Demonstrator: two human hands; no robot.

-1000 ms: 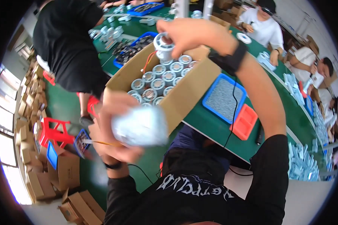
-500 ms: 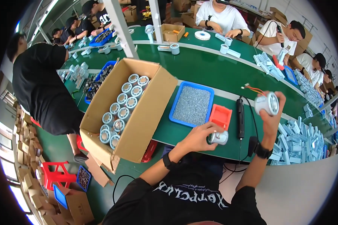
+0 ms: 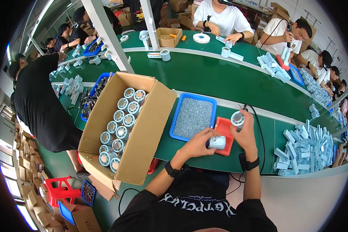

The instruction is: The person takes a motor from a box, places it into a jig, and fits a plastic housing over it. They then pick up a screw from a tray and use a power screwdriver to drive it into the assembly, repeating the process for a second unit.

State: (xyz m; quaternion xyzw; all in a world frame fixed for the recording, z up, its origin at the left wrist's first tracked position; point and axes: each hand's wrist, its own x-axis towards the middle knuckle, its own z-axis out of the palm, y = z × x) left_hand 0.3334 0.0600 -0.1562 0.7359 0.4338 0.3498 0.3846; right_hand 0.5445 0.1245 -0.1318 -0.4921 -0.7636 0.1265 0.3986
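My left hand point(image 3: 197, 143) is closed around a pale-blue cylindrical housing point(image 3: 217, 143) with thin wires at its upper side. A second cylindrical housing point(image 3: 237, 118) is gripped in my right hand point(image 3: 245, 133), its ringed round end showing. Both hands are raised over the near edge of the green table, either side of a red tray point(image 3: 223, 124) that they partly cover. Just beyond my left hand is a blue tray point(image 3: 173, 129) filled with small metal pieces. An open cardboard box point(image 3: 146, 135) to the left contains several similar housings standing in rows.
A heap of pale-blue plastic handle-like parts point(image 3: 303, 149) lies at the right. A black cord point(image 3: 261, 141) runs down beside my right wrist. Several people work around the green line point(image 3: 205, 71), and a person in black stands at left. A red stool point(image 3: 62, 189) is on the floor.
My right hand has come left and down with its housing, closer to my left hand. The housing in my left hand has turned, and its wires now show. The view has shifted slightly.
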